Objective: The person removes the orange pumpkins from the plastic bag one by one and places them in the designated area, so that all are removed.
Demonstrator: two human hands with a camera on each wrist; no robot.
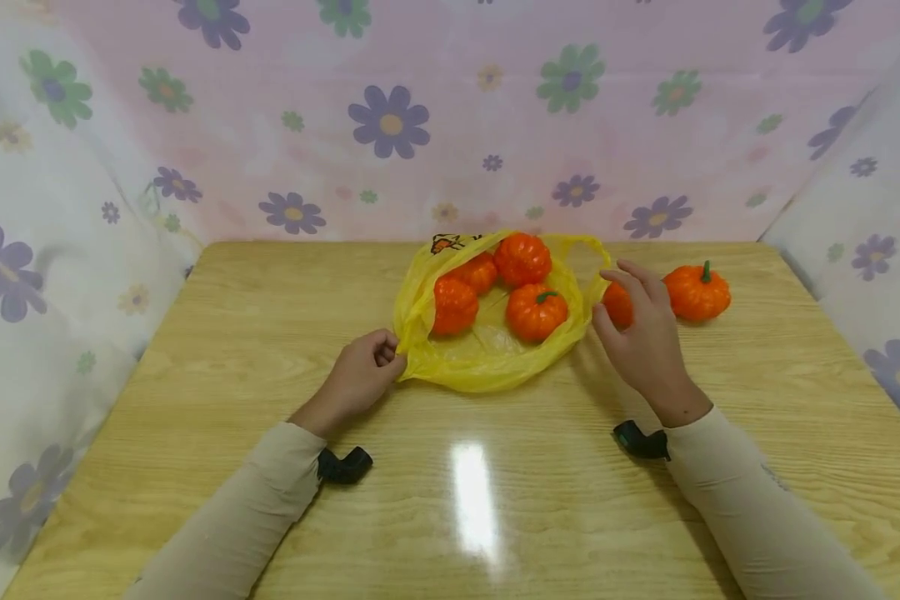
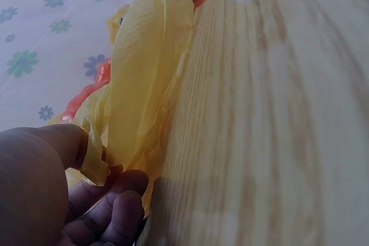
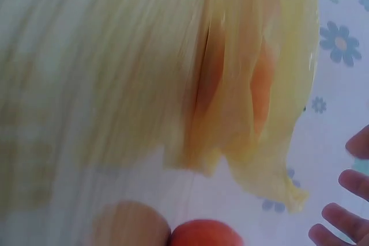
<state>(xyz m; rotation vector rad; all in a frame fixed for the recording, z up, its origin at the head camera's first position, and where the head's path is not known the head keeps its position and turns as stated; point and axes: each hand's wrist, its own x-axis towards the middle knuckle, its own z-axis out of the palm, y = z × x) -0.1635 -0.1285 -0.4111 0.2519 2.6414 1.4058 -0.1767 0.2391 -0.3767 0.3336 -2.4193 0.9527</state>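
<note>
A yellow plastic bag [image 1: 471, 377] lies on the table with its mouth spread wide. Several small orange pumpkins are inside, one with its green stem [image 1: 547, 296] showing. My left hand [image 1: 360, 372] pinches the bag's left edge between thumb and fingers; in the left wrist view the gathered plastic [image 2: 94, 156] sticks out there. By the bag's right handle is my right hand [image 1: 645, 342], fingers parted and holding nothing. The right wrist view shows its fingertips [image 3: 340, 220] apart from the bag. Partly behind this hand sits an orange pumpkin [image 1: 617, 306].
Another orange pumpkin [image 1: 697, 293] with a green stem stands farther right on the wooden table [image 1: 525, 492]. Flowered cloth [image 1: 465, 100] hangs behind the table and along both sides. A dark device [image 1: 345, 465] is on each wrist.
</note>
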